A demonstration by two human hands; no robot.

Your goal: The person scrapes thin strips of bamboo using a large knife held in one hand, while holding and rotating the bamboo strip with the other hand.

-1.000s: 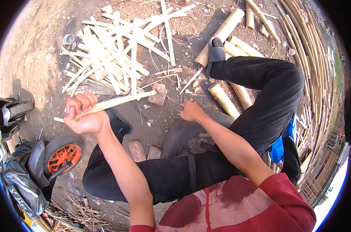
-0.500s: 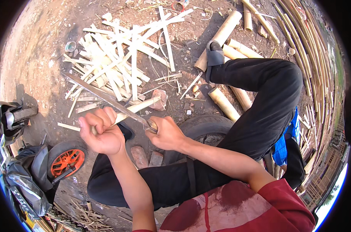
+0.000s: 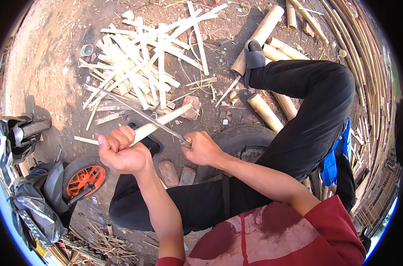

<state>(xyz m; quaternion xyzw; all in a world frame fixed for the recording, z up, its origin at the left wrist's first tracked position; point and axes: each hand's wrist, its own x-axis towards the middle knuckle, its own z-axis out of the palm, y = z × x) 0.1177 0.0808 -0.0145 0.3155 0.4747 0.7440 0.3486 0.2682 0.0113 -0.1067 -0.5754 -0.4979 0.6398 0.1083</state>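
Observation:
My left hand (image 3: 125, 153) is closed round a pale bamboo strip (image 3: 159, 123), which slants up to the right with its far end at a reddish brick chunk (image 3: 191, 107). The strip's thin tail sticks out left of the fist. In my right hand (image 3: 203, 149) is the handle of a long machete (image 3: 139, 111). Its blade reaches up and left across the strip, seen almost edge-on, and its tip lies over the heap of bamboo strips (image 3: 141, 66). Whether the blade bites into the strip I cannot tell.
Thick bamboo sections (image 3: 266, 113) lie beyond my bent leg (image 3: 312, 106), and long poles (image 3: 361, 66) curve along the right. Below my knee sits a black tyre (image 3: 237, 137), beside brick pieces (image 3: 169, 173). A motorbike with an orange wheel (image 3: 84, 181) stands at left.
The machete's blade has turned from showing its broad side to nearly edge-on. My right hand has shifted slightly right and up. The whole view has slid a little; my left hand keeps its hold.

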